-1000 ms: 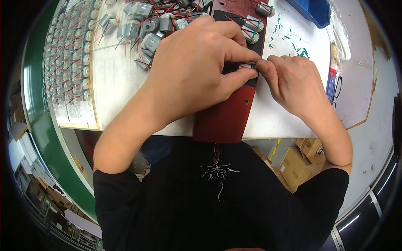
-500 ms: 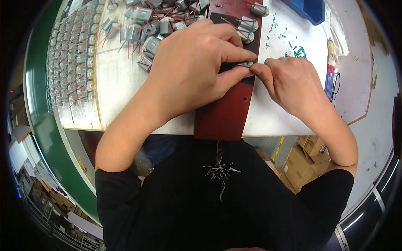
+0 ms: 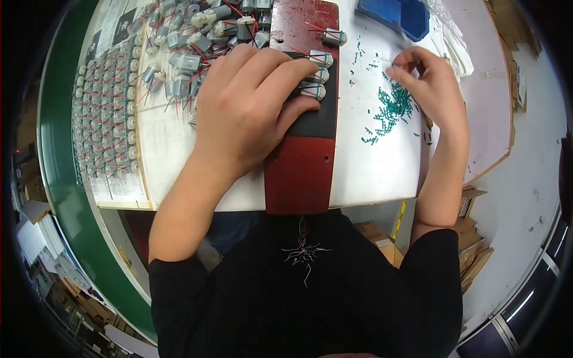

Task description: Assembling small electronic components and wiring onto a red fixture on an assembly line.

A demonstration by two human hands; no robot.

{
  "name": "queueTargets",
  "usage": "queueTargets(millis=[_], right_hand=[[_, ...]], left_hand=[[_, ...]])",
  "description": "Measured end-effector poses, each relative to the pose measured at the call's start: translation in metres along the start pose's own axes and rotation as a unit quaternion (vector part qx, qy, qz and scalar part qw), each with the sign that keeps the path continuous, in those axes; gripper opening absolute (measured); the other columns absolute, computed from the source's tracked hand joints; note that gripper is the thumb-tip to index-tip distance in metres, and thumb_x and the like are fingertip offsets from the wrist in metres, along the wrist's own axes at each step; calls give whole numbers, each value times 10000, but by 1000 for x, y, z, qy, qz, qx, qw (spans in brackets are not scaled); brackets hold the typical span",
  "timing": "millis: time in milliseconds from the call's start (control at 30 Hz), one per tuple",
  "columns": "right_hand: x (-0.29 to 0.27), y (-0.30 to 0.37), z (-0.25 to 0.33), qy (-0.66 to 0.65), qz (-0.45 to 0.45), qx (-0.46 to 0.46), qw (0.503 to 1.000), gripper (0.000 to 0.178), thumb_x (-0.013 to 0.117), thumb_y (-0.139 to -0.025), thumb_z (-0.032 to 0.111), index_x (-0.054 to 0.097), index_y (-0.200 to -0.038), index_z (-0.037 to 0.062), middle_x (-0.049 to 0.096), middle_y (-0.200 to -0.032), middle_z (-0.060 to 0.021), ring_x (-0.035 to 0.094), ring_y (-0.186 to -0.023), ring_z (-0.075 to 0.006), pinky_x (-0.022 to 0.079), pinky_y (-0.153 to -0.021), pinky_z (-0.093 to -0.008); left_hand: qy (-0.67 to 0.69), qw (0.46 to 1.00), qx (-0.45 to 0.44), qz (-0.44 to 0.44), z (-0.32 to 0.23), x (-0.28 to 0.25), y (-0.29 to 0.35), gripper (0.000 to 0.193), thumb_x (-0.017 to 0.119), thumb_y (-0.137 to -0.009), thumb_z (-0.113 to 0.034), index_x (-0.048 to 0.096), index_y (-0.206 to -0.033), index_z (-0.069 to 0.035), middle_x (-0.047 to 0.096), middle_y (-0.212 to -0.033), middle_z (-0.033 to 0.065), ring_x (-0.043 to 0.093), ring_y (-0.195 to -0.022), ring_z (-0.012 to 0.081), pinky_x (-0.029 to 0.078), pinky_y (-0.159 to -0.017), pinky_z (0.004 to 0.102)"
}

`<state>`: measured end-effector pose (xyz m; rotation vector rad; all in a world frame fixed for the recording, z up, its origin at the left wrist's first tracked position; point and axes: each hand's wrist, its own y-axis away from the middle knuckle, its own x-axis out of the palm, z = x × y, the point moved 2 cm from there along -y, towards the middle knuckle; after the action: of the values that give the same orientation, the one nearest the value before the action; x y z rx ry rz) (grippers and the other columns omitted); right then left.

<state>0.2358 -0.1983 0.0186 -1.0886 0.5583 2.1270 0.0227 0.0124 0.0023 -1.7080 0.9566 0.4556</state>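
Centrally, the left hand [image 3: 250, 113] presses small motors [image 3: 315, 74] on the red board [image 3: 301, 167] at the worktop's [image 3: 370, 173] near edge, while the right hand [image 3: 433, 89] pinches above green bits [image 3: 391, 110].

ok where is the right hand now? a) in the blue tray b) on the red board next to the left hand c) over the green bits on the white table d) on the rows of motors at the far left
c: the right hand is over the scattered green bits on the white table, apart from the left hand, which rests on the motors on the red board.
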Motion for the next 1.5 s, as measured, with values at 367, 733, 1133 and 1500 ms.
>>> queueTargets(millis=[367,733,1133,1500], right_hand=[[22,15,5,144,-49,-91,984,154,714,-993,79,635,-1092,-10,628,-882,-102,568,-732,-193,493,-713,-308],[23,14,4,-102,-72,-60,990,160,659,-1047,74,680,-1192,10,673,-987,11,505,-762,-53,442,-697,-225],[18,13,6,-144,-72,-40,986,177,708,-1025,82,728,-1186,10,684,-969,28,472,-722,-27,392,-650,-199],[17,22,22,-376,-5,-26,926,211,744,-983,45,726,-1172,-48,726,-849,-43,491,-555,-33,336,-462,-196]], left_hand=[[-5,997,-56,-52,16,-30,-14,307,872,-800,-193,758,-1069,-101,673,-877,48,636,-855,273,494,-759,387],[79,950,-116,280,11,-76,3,258,851,-748,-154,778,-992,-110,672,-793,53,669,-838,284,527,-737,406],[-20,932,-84,352,-5,-70,15,339,912,-620,-240,785,-926,-171,595,-780,10,623,-837,261,491,-683,425],[36,995,-15,91,-12,-55,-2,332,907,-705,-374,829,-968,-187,549,-643,4,557,-598,220,427,-527,354]])
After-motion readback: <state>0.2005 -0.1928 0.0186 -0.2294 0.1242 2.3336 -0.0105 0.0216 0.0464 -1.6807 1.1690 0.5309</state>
